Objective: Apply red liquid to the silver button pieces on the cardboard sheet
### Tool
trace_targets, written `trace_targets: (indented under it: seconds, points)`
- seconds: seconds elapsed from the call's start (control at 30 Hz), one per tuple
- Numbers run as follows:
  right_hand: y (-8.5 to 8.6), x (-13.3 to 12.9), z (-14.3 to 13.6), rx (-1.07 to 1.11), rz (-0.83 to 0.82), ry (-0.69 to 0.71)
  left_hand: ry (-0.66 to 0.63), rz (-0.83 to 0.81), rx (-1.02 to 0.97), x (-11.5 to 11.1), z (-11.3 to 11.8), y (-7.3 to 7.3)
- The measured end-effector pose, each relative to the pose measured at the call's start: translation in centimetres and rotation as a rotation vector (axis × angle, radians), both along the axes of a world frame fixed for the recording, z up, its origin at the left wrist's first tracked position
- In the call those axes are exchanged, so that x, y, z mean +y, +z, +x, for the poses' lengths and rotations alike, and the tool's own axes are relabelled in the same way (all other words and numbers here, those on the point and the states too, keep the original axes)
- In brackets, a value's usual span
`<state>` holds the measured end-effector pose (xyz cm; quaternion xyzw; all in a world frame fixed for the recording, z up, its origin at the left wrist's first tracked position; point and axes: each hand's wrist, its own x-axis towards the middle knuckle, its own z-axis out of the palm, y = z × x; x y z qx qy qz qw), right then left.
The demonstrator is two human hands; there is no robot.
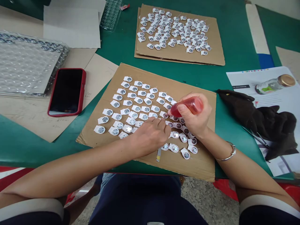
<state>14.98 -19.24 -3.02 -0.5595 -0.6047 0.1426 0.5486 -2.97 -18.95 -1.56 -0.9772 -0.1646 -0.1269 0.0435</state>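
My right hand (199, 115) is wrapped around a red translucent squeeze bottle (191, 106), tilted with its narrower end down to the left. My left hand (152, 134) is closed, its fingertips low over the small parts below the bottle. A thin, flat, shiny strip (158, 154) with a yellowish end sticks out from beneath that hand; whether the fingers grip it is hidden. Loose rows of small white tabs with round silver discs (145, 109) lie on a cardboard sheet (201, 165). Both hands cover some of these parts.
Farther back, another cardboard board (217, 47) carries many similar parts. A red-cased phone (67, 90) and bubble wrap (25, 65) lie left. At right are dark gloves (264, 122), tweezers-like metal (256, 137), a small gold-capped jar (274, 84) and printed paper (241, 79).
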Motion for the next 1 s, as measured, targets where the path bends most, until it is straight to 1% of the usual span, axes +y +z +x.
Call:
trace_targets:
  seconds: [0.4,0.53,0.7,1.0]
  points:
    - [0.19,-0.04,-0.06,-0.004,0.002,0.011,0.023,0.005,0.012,-0.20,-0.05,0.18]
    - [0.07,0.00,0.01,-0.003,0.008,0.002,0.021,0.017,0.019,-0.15,0.07,0.04]
    - [-0.26,0.13,0.20,-0.017,0.006,-0.022,0.022,0.060,-0.028,-0.07,0.16,-0.23]
    - [-0.27,0.33,0.40,-0.046,0.018,-0.044,0.033,0.012,0.025,0.03,-0.09,-0.12]
